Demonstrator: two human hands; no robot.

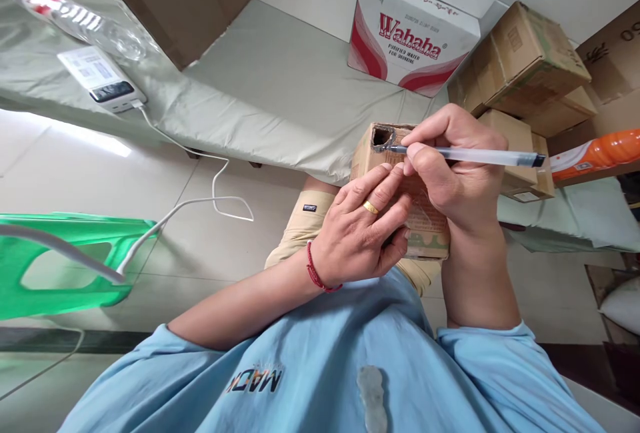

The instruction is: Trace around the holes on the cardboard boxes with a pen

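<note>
Above your lap, near the front edge of a covered surface, a brown cardboard box with green print (429,236) is facing upward, a dark squarish hole (383,137) showing in its far left corner. A slim translucent pen with a black end (480,155) is lying almost level across your right hand (453,169), its tip pointing at the near edge of the hole; whether it is touching, you cannot tell. Your right thumb and fingers are closing tightly around the pen near its tip. Your left hand (369,226), wearing a gold ring (371,207) and a braided red bracelet (314,269), is resting on the box, fingers half bent and slightly parted; the thumb is hiding, so you cannot tell whether it is gripping. You are wearing a light blue shirt (310,379) and beige trousers (297,223). Beyond the box, a white-and-red carton reading "Wahaha" (415,33) is standing on a grey-green cloth (280,79), brown cardboard boxes (515,53) stacking up beside it. An orange bottle (605,153) is lying at right. Farther left, a white power bank (97,76) is trailing a white cable (200,201) near a clear plastic bottle (100,29), while a green plastic stool (143,225) is standing below.
</note>
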